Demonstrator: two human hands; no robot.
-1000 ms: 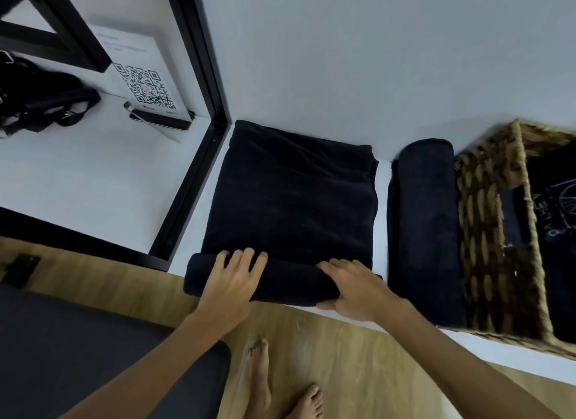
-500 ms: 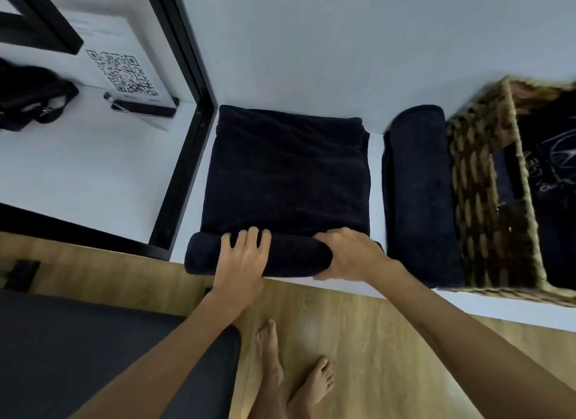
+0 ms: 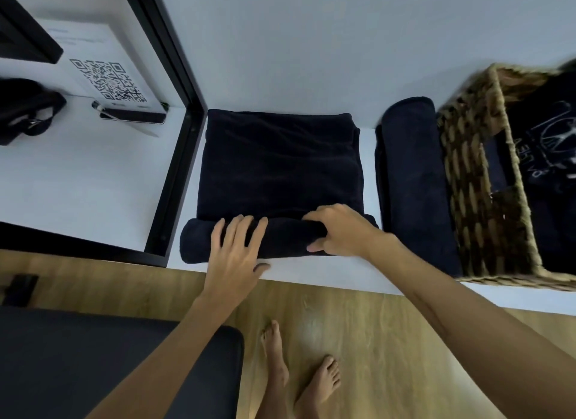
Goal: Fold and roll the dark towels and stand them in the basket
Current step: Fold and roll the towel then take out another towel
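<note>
- Two hands sit on one roll: the left hand [image 3: 234, 251] lies flat with straight fingers on top, and the right hand [image 3: 338, 230] curls round the roll's right part.
- Beneath both palms, the rolled part [image 3: 280, 239] runs left-right; the folded towel [image 3: 280, 166] lies flat beyond the fingertips, so rolling goes away from the person.
- Right of the right hand lies a finished roll [image 3: 414, 181], touching the basket [image 3: 480, 181].

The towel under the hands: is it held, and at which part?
Yes. The right hand grips the rolled part of the towel near its right end; the left hand presses flat on the roll.
</note>
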